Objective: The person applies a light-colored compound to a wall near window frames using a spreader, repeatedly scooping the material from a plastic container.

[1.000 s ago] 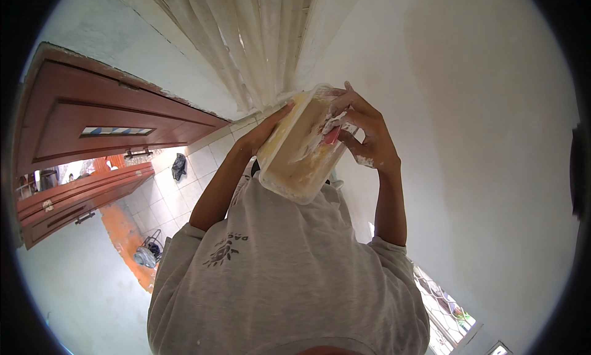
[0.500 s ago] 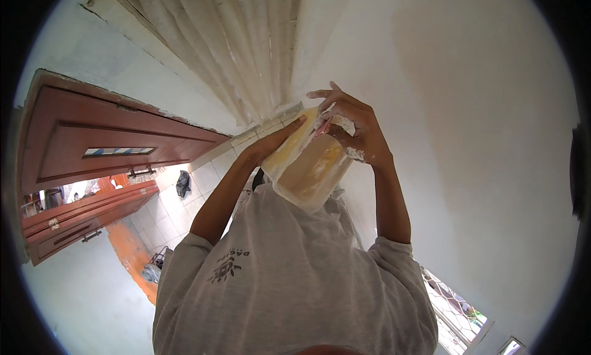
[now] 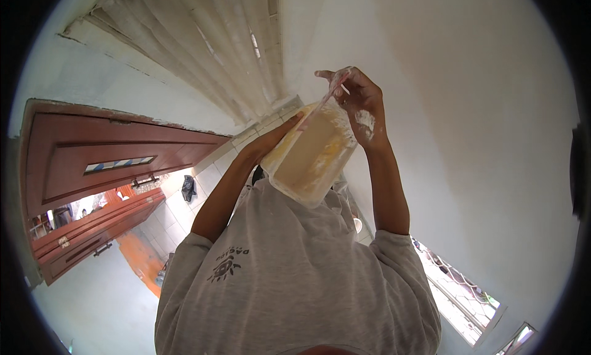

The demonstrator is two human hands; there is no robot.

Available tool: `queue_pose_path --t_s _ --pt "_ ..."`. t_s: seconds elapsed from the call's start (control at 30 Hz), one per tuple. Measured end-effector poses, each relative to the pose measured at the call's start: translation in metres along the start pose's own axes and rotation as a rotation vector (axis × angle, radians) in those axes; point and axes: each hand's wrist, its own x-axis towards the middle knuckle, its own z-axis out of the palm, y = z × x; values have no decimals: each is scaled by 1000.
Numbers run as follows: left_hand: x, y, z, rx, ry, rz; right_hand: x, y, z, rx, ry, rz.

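My left hand is closed on the left side of a pale rectangular plastic tub, its fingers partly hidden behind it. White and yellowish paste smears the inside walls of the tub, which is tilted in front of my chest. At its far right my right hand pinches a thin pink stick-like tool; the low end of it rests at or in the left part of the tub. White paste coats the right fingers and wrist. Exactly what kind of tool it is does not show.
A pale wall stands close on my right, with a grilled window low at the right. A beige curtain hangs at the far left. Reddish wooden doors stand at the left, and a black bag lies on the tiled floor.
My right hand has lifted out from over the tub, up and to the right, turning so that the pink tool shows at full length. The left hand and tub stay nearly in place.
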Motion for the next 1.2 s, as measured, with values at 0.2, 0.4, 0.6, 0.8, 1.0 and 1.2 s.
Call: queue_pose_path --t_s 0.2,0.4,0.6,0.8,1.0,1.2 --pt "14 -16 -1 -206 -170 -35 -8 -2 -12 191 227 42" --pt "15 -26 -1 -608 -228 35 -30 -31 5 253 526 78" --pt "31 -75 -35 8 -86 357 -47 -37 35 -260 731 152" --pt "44 -89 -47 -591 -133 152 -52 -19 60 -460 591 184" --pt "28 -30 -4 -802 -236 156 -50 -11 69 -565 435 256" --pt "30 -45 -19 -709 -140 152 -48 -6 64 -500 390 301"
